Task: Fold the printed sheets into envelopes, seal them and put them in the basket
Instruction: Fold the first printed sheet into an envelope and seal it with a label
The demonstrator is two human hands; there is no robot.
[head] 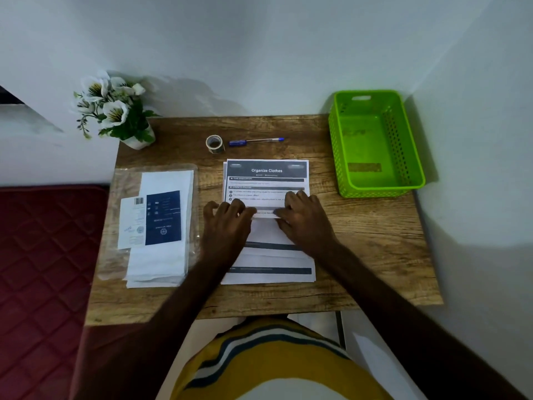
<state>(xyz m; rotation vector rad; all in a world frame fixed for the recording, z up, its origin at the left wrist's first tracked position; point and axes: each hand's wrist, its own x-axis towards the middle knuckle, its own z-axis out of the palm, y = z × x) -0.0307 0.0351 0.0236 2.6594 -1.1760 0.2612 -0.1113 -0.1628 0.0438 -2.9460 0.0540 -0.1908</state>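
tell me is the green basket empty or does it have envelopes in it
Empty: the basket shows only its bare green floor; no envelopes lie inside.

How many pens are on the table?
1. The blue pen lies near the table's far edge, just right of the tape roll, beyond the printed sheets. Others may be hidden under the papers.

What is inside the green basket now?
The green basket holds no envelopes or sheets; its bare floor shows, with two dull brownish patches on it. The near wall hides a narrow strip of the floor.
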